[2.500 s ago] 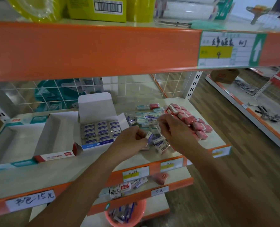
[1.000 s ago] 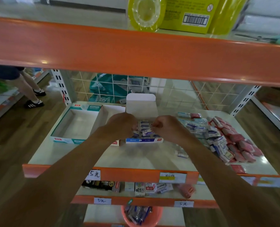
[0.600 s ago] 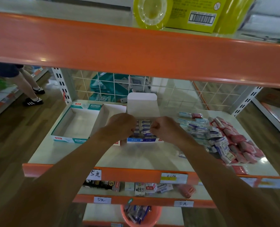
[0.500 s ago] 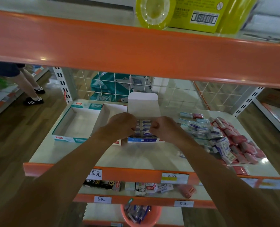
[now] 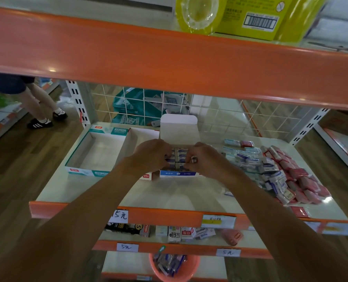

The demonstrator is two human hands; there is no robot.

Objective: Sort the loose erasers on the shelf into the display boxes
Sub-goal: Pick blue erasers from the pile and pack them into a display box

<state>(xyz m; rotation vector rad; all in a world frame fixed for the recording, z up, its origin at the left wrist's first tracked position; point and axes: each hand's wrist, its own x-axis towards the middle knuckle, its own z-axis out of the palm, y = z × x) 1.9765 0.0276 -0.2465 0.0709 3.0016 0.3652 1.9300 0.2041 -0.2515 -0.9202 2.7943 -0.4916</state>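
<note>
A blue-fronted display box [image 5: 178,173] with its white lid flap up sits mid-shelf, holding rows of blue-and-white erasers [image 5: 181,154]. My left hand [image 5: 151,154] hovers over the box's left side with curled fingers on the erasers. My right hand [image 5: 204,159] is over the right side and pinches an eraser at its fingertips. A pile of loose blue-white erasers [image 5: 250,159] and pink-red erasers [image 5: 297,176] lies to the right. What my left fingers hold is hidden.
An empty teal-edged box [image 5: 78,169] and an empty red-labelled box [image 5: 146,176] stand left of the blue one. An orange shelf beam [image 5: 169,64] hangs overhead. Lower shelves hold more stationery and an orange bucket [image 5: 175,269]. A person's legs [image 5: 36,104] stand far left.
Since 2.5 s ago both hands moved from the loose pile to the blue box. Over the last second they stay over it, pressing erasers in with only small finger shifts.
</note>
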